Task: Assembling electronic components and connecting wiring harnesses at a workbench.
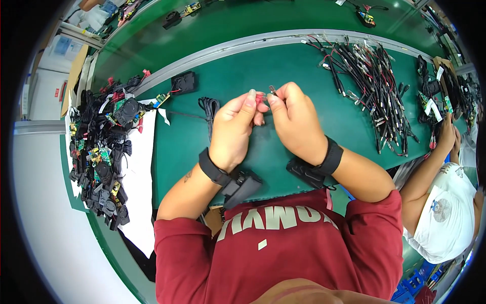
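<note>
Red connector [260, 98] sits pinched in the left hand [234, 133] fingers, and the right hand [295, 120] fingers grip a small metal terminal [273, 91] touching it above the green counter [243, 71]. Joining looks underway, not finished: loose cables [369, 86] wait at two o'clock, built modules [104, 152] piled at nine o'clock.

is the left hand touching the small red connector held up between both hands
Touching. The head view shows the left hand with thumb and fingertips pinched on the small red connector, no gap visible; the right hand meets it from the other side.
</note>
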